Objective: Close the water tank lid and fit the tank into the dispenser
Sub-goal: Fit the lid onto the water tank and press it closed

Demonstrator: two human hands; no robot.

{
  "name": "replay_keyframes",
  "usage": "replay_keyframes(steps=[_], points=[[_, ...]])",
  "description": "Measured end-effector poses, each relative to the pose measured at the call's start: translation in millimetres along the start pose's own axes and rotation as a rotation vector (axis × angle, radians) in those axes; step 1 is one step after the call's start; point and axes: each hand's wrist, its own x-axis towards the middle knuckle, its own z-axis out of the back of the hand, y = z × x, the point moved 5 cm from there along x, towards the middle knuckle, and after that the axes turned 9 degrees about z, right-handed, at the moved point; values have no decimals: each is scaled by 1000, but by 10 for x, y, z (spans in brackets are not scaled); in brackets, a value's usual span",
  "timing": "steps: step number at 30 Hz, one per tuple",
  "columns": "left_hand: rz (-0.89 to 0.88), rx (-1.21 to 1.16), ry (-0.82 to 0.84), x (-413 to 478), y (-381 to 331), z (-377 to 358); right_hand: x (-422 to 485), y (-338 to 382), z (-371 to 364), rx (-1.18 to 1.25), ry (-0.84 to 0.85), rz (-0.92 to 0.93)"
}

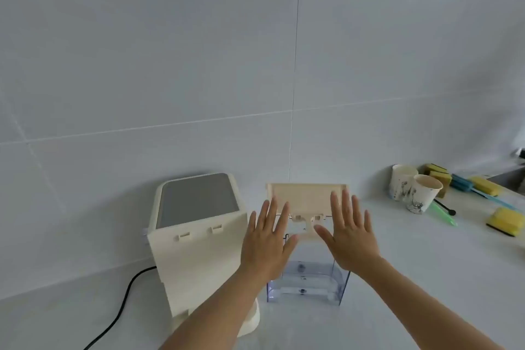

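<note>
A clear bluish water tank stands on the white counter, to the right of the cream dispenser. Its cream lid is swung up and stands upright on the hinge at the tank's far edge. My left hand hovers flat, fingers spread, over the tank's left side, its fingertips in front of the lid's lower left corner. Over the right side my right hand is spread the same way, fingertips overlapping the lid's right part. Neither hand grips anything. The dispenser's back panel with two clips faces me.
A black power cord runs from the dispenser toward the lower left. At the right stand two paper cups, several yellow sponges, a blue brush and a green tool. A tiled wall rises behind the counter.
</note>
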Motion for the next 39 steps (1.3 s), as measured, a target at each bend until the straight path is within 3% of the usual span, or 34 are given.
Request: replay_keyframes(steps=[3,5,8,14,19,22,27,34,39], points=[[29,14,-53,14,-14,87,13,-28,1,10,-27,-23],[31,-58,81,36,-22,51,53,-48,-12,59,-23,-29],[133,-162,153,217,-27,78,144,-83,-3,179,-2,-59],[529,-645,224,538,68,157,418,-257,15,500,-63,-160],[769,-889,318,657,112,70,560,-390,25,863,-109,-307],[872,-954,385,695,145,19,561,-448,-18,1077,-36,-432],[816,-1008,423,747,80,23,597,-499,-83,1149,49,-413],[735,-985,338,667,69,32,499,-448,80,1159,-28,-320],[694,-1037,283,486,93,65,353,-463,24,1180,-90,-363]])
